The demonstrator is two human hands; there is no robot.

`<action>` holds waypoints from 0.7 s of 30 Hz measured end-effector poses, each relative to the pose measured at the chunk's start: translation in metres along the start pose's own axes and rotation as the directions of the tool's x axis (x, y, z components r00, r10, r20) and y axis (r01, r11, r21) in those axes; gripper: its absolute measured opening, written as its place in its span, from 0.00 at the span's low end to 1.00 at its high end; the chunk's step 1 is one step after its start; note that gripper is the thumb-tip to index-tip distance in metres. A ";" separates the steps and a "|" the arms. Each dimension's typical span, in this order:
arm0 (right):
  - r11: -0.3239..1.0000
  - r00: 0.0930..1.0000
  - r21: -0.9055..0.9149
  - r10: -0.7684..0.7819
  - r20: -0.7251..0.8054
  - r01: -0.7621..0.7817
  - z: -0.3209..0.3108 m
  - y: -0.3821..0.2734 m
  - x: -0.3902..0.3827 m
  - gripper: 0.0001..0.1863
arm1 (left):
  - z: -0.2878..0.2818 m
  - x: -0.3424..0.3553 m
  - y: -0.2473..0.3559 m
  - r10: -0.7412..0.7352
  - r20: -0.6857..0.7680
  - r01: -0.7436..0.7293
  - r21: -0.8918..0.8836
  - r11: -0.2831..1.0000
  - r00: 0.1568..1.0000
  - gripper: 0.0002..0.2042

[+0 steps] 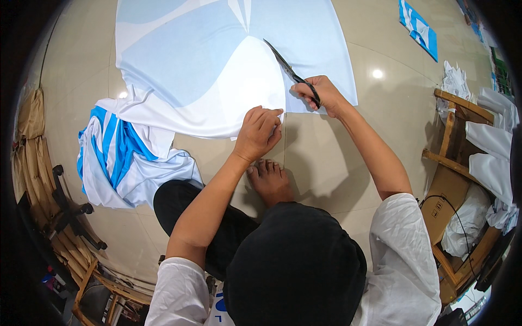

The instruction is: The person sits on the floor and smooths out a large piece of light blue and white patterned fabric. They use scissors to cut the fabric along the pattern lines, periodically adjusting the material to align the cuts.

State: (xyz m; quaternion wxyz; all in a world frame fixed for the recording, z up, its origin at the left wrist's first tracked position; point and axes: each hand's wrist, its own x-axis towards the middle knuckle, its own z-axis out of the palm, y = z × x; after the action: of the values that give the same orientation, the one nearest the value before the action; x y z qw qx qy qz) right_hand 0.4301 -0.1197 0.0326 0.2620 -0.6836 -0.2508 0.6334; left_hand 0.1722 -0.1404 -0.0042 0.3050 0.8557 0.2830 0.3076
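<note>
A large sheet of white and pale blue fabric (179, 60) lies spread on the tiled floor. My right hand (321, 96) is closed around the handles of black scissors (288, 66), whose blades point away and to the left along the curved border between white and pale blue. The blades look nearly closed. My left hand (258, 129) pinches the near edge of the fabric, just left of the scissors' handles. At the left, the fabric runs into a crumpled pile of white and bright blue cloth (122, 152). My bare foot (270, 182) rests just short of the fabric.
A folded blue and white cloth piece (420, 30) lies at the far right. On the right stands a wooden frame (447, 127) with white cloth hanging, a cardboard box (446, 198) and a plastic bag (466, 223). A black wheeled chair base (70, 204) and brown drape (35, 163) are left.
</note>
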 end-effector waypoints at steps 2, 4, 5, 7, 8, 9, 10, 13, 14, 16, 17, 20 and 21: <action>1.000 1.000 0.001 0.003 0.001 -0.003 -0.001 0.000 0.001 0.16 | 0.000 -0.001 0.000 -0.005 0.009 0.005 -0.008 1.000 1.000 0.13; 1.000 1.000 0.008 0.011 0.006 -0.011 -0.002 0.000 0.002 0.16 | 0.000 -0.001 0.000 -0.014 0.022 0.014 0.000 1.000 1.000 0.13; 1.000 1.000 -0.001 0.007 0.017 -0.007 -0.004 -0.001 0.002 0.16 | 0.000 -0.001 0.000 -0.009 0.015 0.009 0.010 1.000 1.000 0.13; 1.000 0.999 -0.018 0.001 0.038 0.000 -0.007 -0.003 0.001 0.16 | -0.001 0.001 0.001 0.000 0.002 0.000 0.029 1.000 1.000 0.12; 0.999 0.999 -0.040 -0.003 0.040 0.005 -0.008 -0.004 0.001 0.16 | -0.001 0.000 0.001 -0.003 0.005 0.003 0.028 1.000 1.000 0.12; 0.998 0.999 -0.061 -0.007 0.042 0.009 -0.010 -0.005 0.001 0.17 | -0.001 0.000 0.001 -0.007 0.009 0.006 0.026 1.000 1.000 0.12; 0.996 0.999 -0.083 -0.011 0.045 0.014 -0.011 -0.006 0.001 0.18 | -0.001 0.000 0.001 -0.010 0.012 0.010 0.025 1.000 1.000 0.12; 0.992 0.998 -0.125 -0.015 0.054 0.022 -0.016 -0.007 0.004 0.17 | 0.001 -0.003 -0.001 -0.008 0.017 0.008 0.000 1.000 1.000 0.16; 0.991 0.998 -0.133 -0.019 0.060 0.027 -0.019 -0.006 0.005 0.17 | 0.001 -0.002 -0.001 -0.014 0.021 0.014 -0.001 1.000 1.000 0.15; 0.988 0.997 -0.148 -0.026 0.074 0.037 -0.024 -0.003 0.009 0.16 | 0.001 -0.002 0.000 -0.025 0.028 0.026 -0.004 1.000 0.999 0.14; 0.988 0.996 -0.152 -0.024 0.081 0.036 -0.026 -0.004 0.010 0.17 | 0.001 -0.002 0.000 -0.023 0.025 0.023 -0.005 1.000 0.999 0.14; 0.987 0.996 -0.158 -0.013 0.091 0.028 -0.027 -0.012 0.010 0.17 | 0.000 -0.001 0.000 -0.016 0.017 0.016 0.003 1.000 1.000 0.12; 0.987 0.996 -0.158 -0.009 0.087 0.023 -0.025 -0.020 0.008 0.17 | 0.000 -0.001 0.000 -0.015 0.014 0.015 0.015 1.000 1.000 0.12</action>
State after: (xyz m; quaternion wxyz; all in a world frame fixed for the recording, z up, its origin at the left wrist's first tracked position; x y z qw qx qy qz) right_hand 0.4554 -0.1008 0.0413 0.2009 -0.6723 -0.3168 0.6381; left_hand 0.1711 -0.1411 -0.0046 0.3029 0.8580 0.2894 0.2971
